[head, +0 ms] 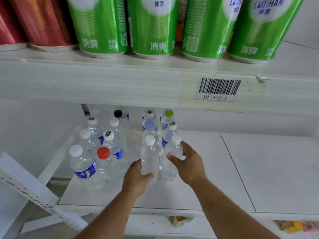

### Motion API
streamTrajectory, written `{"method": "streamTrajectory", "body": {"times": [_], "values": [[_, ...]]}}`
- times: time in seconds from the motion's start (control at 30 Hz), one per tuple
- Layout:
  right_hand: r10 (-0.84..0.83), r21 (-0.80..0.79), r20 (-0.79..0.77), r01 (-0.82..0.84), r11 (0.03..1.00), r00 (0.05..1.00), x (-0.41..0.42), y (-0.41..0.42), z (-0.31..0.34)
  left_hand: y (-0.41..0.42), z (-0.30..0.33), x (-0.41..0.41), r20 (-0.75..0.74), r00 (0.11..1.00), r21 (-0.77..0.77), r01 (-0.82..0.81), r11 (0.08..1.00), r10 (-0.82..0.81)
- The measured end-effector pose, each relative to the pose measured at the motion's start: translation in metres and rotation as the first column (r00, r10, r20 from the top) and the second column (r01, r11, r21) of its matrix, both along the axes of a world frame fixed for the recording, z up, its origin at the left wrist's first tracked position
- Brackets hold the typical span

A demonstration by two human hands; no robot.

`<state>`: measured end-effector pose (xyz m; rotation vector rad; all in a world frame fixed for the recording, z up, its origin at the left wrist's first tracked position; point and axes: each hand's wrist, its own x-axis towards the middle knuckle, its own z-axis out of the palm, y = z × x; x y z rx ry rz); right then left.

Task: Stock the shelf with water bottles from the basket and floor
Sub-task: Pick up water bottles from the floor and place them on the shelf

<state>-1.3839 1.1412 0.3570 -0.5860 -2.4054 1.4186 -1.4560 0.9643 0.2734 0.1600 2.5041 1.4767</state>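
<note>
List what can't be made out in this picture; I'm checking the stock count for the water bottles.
- Back-row bottles, head view: the upper shelf's front edge hides their number.
- Beer cans: tops cut off by the frame.
- Basket and floor: out of view.
- Lower shelf goods: blurred, cut off by the frame's bottom edge.
- Front clear bottles in the left hand and right hand: no label visible, brand unknown.

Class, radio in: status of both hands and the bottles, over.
Left hand grips white-capped bottle. Right hand grips neighbouring bottle. Both upright on shelf. Nothing blocking.
</note>
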Motion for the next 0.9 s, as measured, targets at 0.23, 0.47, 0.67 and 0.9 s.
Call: {"method": "streamTrajectory", "body": {"times": [0.23,0.47,0.67,0.9], "values": [[0.034,-0.037,-0.035,-0.036,0.999,0.999,-0.004,0.004,-0.007,0.004,-0.006,-0.013,-0.016,1.0,0.046,0.025,0.999,-0.024],[0.053,-0.095,-0.053,-0.058,0.994,0.997,-0.003,0.007,-0.015,0.005,-0.008,-0.014,0.004,0.999,0.103,0.031,0.994,-0.031],[0.056,-0.134,-0.036,-0.06,0.989,0.998,-0.001,0.008,-0.021,0.005,-0.005,-0.005,0.026,0.999,0.097,0.033,0.995,-0.036],[0.097,-0.041,0.127,-0.093,0.995,0.987,0.014,0.012,-0.021,-0.002,0.009,0.022,0.013,0.998,-0.024,0.056,0.998,-0.056]]}}
